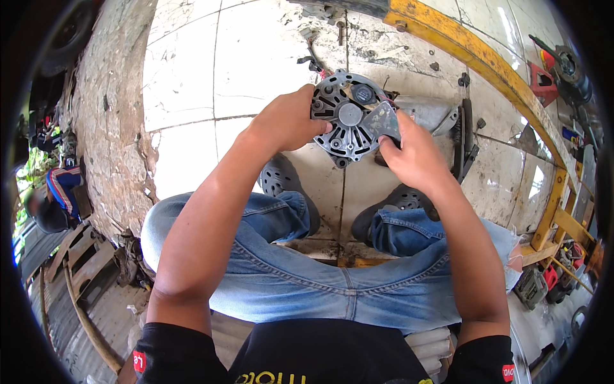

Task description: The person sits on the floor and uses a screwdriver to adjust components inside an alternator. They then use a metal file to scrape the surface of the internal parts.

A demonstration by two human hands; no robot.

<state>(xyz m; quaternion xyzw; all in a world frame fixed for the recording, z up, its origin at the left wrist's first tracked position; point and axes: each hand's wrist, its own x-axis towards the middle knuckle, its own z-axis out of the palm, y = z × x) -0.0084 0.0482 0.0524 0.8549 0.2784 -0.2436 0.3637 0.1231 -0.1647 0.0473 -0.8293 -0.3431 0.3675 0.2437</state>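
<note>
A round grey metal alternator (350, 115) with slotted vents is held above the tiled floor, between my two hands. My left hand (289, 120) grips its left rim, the thumb resting on the slotted face and the fingers hidden behind. On the other side my right hand (410, 150) closes round the right edge, its thumb near a dull plate-like cover (382, 121) on the alternator's face. Just beyond the alternator, a short black wire end (311, 63) shows. Partly behind my right hand lies a grey metal casing (430, 114).
A yellow metal frame (476, 48) arcs across the far right. Black rods (465, 137) lie on the floor by the casing. Small bolts and dirt are scattered on the far tiles. A red stand (542, 83) is at the right; another person (61, 198) is at the far left.
</note>
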